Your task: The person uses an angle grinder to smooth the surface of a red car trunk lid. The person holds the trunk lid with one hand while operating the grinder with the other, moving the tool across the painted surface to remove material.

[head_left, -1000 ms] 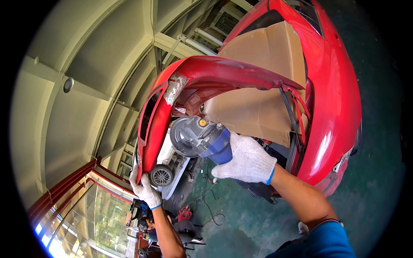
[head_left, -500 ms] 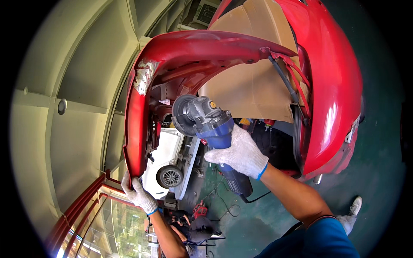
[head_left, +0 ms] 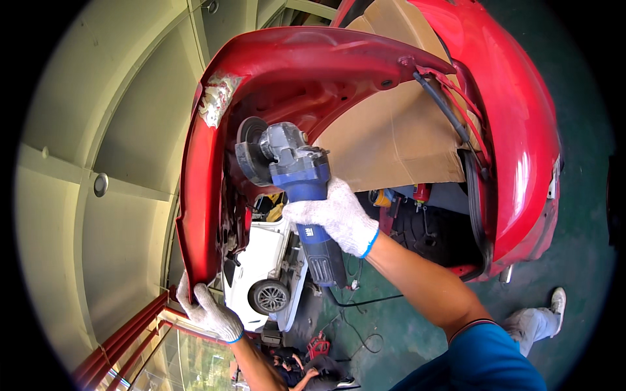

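Note:
My right hand (head_left: pixel 339 218), in a white knit glove, is wrapped round the blue body of an angle grinder (head_left: pixel 301 179). The grinder's disc and guard point up and left, inside the curve of a raised red trunk lid (head_left: pixel 203 189), apart from its metal as far as I can see. A patch stripped of paint (head_left: pixel 220 98) shows bare metal at the lid's upper left corner. My left hand (head_left: pixel 210 313), gloved too, grips the lid's lower edge. The black power cord (head_left: pixel 365 302) trails from the grinder's lower end.
The red car body (head_left: pixel 521 163) stands at the right, with brown cardboard (head_left: pixel 404 137) across its rear opening. A strut (head_left: pixel 447 107) joins lid and car. Beyond are a white car (head_left: pixel 257 274), a red stand (head_left: pixel 318 345), floor cables and a seated person (head_left: pixel 306 375).
The grinder and my right hand have moved left and slightly up, toward the lid's stripped corner. My left hand still holds the lid edge. The whole view has shifted a little.

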{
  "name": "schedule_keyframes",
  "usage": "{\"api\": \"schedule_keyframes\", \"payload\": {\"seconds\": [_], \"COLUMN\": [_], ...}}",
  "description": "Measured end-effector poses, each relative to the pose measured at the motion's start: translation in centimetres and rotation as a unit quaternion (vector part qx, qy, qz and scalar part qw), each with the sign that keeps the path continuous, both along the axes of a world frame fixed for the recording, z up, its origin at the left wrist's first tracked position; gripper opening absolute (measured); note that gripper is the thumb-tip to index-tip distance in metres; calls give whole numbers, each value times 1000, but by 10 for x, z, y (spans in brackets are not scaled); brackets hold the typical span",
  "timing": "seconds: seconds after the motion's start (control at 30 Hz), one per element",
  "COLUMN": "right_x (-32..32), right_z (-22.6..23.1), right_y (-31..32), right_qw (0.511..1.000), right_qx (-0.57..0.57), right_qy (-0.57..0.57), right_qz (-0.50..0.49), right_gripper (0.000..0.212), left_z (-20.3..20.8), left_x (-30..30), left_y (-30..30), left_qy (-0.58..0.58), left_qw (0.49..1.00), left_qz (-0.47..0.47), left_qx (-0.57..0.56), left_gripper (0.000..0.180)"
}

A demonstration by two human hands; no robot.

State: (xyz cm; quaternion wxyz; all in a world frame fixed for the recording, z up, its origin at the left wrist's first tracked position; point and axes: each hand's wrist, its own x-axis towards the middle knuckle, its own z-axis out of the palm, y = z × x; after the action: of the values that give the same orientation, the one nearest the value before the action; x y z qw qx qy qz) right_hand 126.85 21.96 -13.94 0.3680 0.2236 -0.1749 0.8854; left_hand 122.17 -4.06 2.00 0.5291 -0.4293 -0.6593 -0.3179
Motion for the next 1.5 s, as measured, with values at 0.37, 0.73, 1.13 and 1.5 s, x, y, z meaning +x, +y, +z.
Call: {"api": "schedule_keyframes", "payload": {"seconds": [0.37,0.73,1.13,1.5], "right_x": [-10,-11,-24,-21], "right_z": [20,20,15,8], "right_y": [14,17,24,15], "right_qw": [998,996,985,978], "right_qx": [31,34,-3,33], "right_qy": [53,60,94,126], "right_qz": [10,58,143,162], "right_gripper": [56,48,39,43], "left_z": [-1,-2,-2,2], "left_x": [3,2,0,-8], "left_y": [2,7,12,6], "left_qy": [1,12,23,27], "left_qw": [1000,999,998,997], "left_qz": [-15,1,-8,4], "left_qx": [28,43,61,74], "left_gripper": [31,29,27,26]}}
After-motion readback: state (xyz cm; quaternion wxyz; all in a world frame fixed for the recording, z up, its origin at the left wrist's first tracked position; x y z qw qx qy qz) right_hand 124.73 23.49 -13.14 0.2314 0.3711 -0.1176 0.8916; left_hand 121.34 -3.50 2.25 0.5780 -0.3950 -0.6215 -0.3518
